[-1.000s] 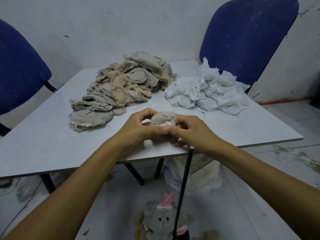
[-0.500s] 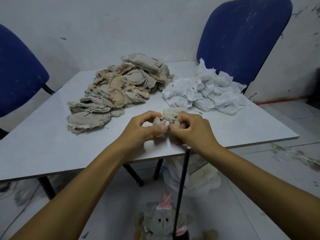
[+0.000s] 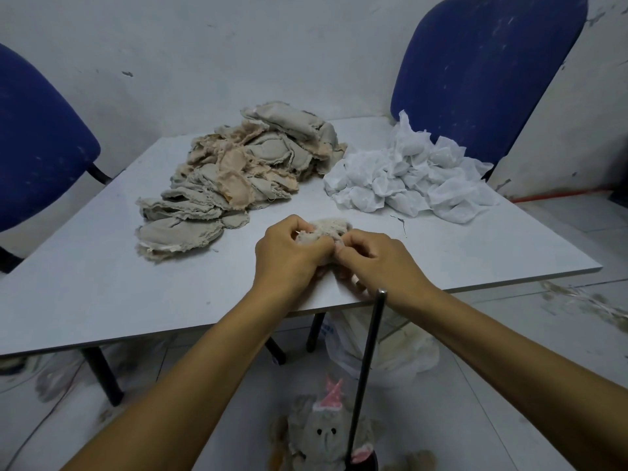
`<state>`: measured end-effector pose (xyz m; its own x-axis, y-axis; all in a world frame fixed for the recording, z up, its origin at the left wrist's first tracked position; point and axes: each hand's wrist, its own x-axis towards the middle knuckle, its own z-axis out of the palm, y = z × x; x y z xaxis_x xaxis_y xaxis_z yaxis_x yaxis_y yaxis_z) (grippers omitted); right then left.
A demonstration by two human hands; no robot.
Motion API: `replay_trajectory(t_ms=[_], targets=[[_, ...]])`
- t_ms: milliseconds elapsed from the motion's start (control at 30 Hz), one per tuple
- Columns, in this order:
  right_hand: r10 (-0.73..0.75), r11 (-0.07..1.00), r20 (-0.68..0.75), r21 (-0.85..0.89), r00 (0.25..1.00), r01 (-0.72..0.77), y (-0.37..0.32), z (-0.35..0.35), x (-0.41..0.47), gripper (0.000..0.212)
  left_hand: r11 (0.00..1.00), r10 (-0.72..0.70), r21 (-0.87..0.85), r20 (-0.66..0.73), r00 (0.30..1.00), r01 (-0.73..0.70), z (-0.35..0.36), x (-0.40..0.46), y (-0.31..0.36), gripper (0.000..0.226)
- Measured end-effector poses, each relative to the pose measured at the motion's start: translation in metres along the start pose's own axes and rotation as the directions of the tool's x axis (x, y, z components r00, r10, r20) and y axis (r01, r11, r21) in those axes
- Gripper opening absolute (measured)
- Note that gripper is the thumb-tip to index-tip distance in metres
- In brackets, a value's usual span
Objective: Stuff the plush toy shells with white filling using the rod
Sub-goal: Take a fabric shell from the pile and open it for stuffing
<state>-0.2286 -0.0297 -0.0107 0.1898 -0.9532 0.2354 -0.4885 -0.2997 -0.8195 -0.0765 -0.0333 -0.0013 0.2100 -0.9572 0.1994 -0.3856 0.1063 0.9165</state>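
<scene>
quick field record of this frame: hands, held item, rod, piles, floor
left hand: grips plush shell
right hand: pinches the same shell
rod: upright, unheld, top by right wrist
shell pile: table, left of centre
white filling: heap on table, right
floor: stuffed toy beside rod base

beige plush shell (image 3: pixel 328 229): crumpled, at table's near edge | filling pile (image 3: pixel 407 178): white, far right | rod (image 3: pixel 365 372): black, upright
</scene>
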Motion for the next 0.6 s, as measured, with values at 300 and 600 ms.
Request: replay_trajectory(t_ms=[300,600], targets=[[-0.065,0.998,-0.03,-0.03,0.997,0.064,0.0,-0.004,0.005,0.038,0.966,-0.077,-0.227,0.195,0.978,0.121,-0.004,-0.002,0.005,0.009],[-0.153,0.984,0.006,-0.09,0.988,0.153,-0.001,-0.007,-0.005,0.033,0.983,0.072,-0.181,0.525,0.848,0.029,-0.05,-0.004,-0.002,0.033]])
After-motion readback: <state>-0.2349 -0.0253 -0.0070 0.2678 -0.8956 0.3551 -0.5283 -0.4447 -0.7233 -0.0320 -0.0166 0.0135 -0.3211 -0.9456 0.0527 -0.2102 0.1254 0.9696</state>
